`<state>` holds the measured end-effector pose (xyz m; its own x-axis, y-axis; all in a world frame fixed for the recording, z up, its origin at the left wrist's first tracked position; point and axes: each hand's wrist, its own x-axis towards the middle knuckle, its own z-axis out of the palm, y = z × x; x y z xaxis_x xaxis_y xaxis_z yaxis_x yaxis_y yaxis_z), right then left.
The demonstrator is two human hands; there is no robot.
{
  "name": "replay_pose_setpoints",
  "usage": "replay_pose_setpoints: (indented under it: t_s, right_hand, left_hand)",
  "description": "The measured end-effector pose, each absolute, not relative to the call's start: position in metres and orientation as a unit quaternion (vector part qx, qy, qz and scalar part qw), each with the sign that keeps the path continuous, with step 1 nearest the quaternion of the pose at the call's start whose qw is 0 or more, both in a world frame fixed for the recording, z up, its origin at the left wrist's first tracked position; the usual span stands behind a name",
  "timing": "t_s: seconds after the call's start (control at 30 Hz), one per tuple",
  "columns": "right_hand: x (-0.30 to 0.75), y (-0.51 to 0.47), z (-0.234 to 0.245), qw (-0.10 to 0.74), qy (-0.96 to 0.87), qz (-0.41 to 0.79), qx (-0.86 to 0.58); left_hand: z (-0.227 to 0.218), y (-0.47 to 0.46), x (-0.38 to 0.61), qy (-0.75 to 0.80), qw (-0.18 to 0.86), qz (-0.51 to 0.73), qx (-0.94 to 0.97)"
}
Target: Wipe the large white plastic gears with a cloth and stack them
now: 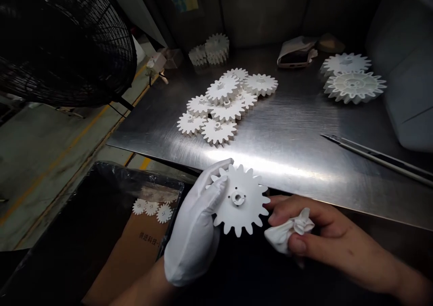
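In a white glove, my left hand (196,225) grips a white plastic gear (248,184) by its left side, thumb across the face. The gear's flat face with a small central hub is turned toward me, in front of the table's near edge. My bare right hand (338,238) is closed on a crumpled white cloth (282,237), just right of the gear. Its index fingertip is at the gear's right teeth; whether it touches them I cannot tell. Beyond the gear, a heap of similar white gears (223,87) lies on the metal table (287,130).
More gears (355,86) sit at the right, others (216,49) stand at the back. Tweezers (372,153) lie near the right edge, a phone-like object (296,56) behind. A black-lined box (135,173) with cardboard (131,252) and several gears is lower left; a fan (67,40) stands upper left.
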<state>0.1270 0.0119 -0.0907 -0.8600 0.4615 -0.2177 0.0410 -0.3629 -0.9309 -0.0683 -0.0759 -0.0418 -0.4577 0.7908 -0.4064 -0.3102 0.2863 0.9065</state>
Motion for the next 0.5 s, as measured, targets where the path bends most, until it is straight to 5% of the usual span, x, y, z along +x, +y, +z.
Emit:
replay_pose_setpoints:
  t_s: [0.5]
  right_hand:
    - [0.128, 0.013, -0.098, 0.216, -0.694, 0.645, -0.237]
  left_hand:
    - [-0.043, -0.072, -0.063, 0.545, 0.531, 0.626, 0.170]
